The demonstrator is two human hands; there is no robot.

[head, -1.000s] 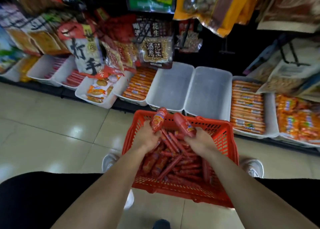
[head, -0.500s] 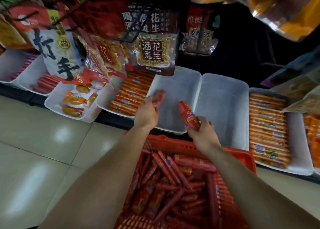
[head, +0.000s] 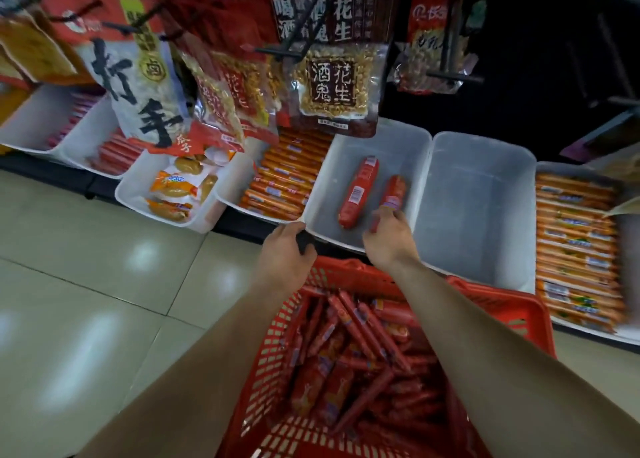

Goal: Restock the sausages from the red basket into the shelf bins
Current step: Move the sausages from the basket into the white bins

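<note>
A red basket [head: 512, 305] on the floor in front of me holds several red sausages [head: 360, 353], thick and thin. Beyond it a white shelf bin [head: 394, 139] holds two thick red sausages. One sausage [head: 358, 191] lies loose in the bin's middle. My right hand [head: 389, 239] reaches over the bin's front rim with its fingers on the near end of the other sausage [head: 393, 193]. My left hand [head: 285, 253] hovers at the bin's front left corner, holding nothing, fingers loosely curled.
To the right stands another white bin [head: 478, 194] with nothing in it. Bins of orange sausages [head: 575, 246] [head: 284, 177] flank these two. Hanging snack bags [head: 337, 80] droop low over the bins' back edges. Pale floor tiles [head: 86, 284] spread to the left.
Both hands carried a thick sausage from the basket up to the white bin. The left hand let its sausage go into the bin and drew back; the right has lowered its sausage inside.
</note>
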